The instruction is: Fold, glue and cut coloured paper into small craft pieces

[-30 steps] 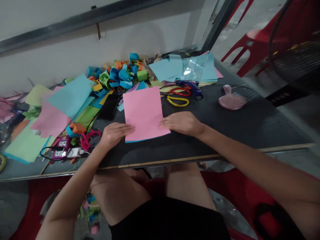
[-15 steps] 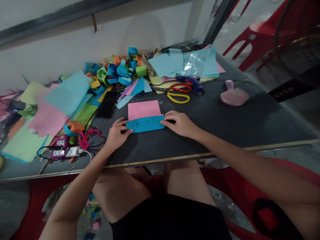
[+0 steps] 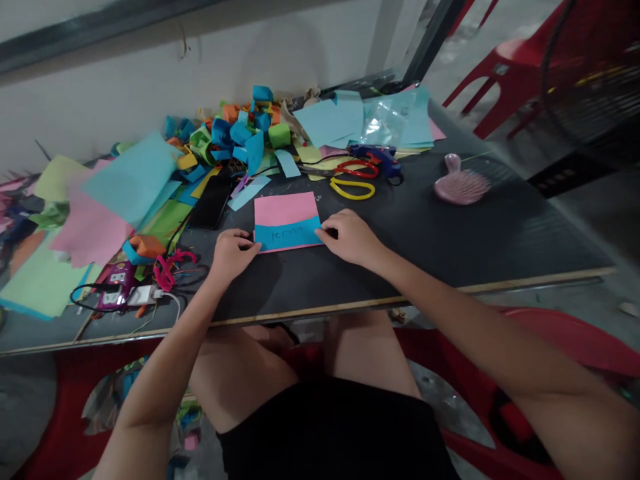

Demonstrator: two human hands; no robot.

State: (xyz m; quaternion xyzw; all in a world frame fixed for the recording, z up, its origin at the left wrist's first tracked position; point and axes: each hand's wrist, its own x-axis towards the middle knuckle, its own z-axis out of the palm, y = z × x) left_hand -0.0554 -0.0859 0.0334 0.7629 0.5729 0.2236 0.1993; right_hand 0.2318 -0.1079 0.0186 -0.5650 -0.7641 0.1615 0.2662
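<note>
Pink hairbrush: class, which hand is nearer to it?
Right. The right hand, at the right edge of the folded paper, is left of the pink hairbrush; the left hand, at the paper's left edge, is farther left.

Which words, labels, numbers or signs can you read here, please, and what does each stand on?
"K...", perhaps: dark handwriting on the blue flap between the hands; the remaining letters are too blurred to read surely.
Pale marks on the dark tabletop: too small to read.
I can read nothing else.
</note>
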